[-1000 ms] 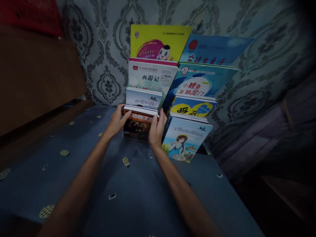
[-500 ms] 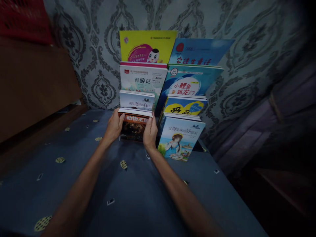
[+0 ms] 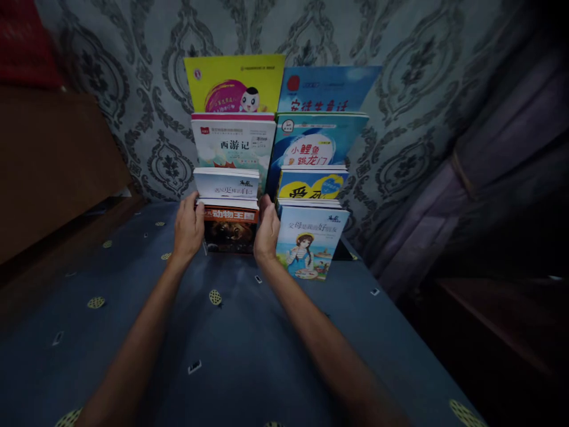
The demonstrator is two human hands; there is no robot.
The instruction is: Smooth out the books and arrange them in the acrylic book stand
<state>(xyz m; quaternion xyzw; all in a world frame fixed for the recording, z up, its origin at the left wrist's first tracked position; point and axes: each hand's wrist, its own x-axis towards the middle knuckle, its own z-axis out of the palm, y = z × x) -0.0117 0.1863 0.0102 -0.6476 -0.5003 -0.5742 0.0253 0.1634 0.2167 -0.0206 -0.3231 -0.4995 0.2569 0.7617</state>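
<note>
My left hand (image 3: 188,226) and my right hand (image 3: 267,231) clasp the two sides of an orange-and-brown animal book (image 3: 230,229) standing at the front of the left column of a tiered book display. Fingers of both hands curl round its edges. Behind it rise a white book (image 3: 227,184), a white book with blue sky (image 3: 233,145) and a yellow book (image 3: 235,83). Right beside my right hand stands a book with a girl on its cover (image 3: 309,242), with a yellow-blue book (image 3: 312,185) and two blue books (image 3: 317,145) above.
The display stands on a blue patterned cloth (image 3: 231,350) against grey damask wallpaper (image 3: 137,118). A brown wooden board (image 3: 53,160) is at the left, a red crate (image 3: 22,41) above it. Purple fabric (image 3: 466,178) hangs at the right beside a dark drop.
Both hands have stayed on the animal book, sliding to grip its sides more squarely. The view has shifted, so the display sits further left in the picture.
</note>
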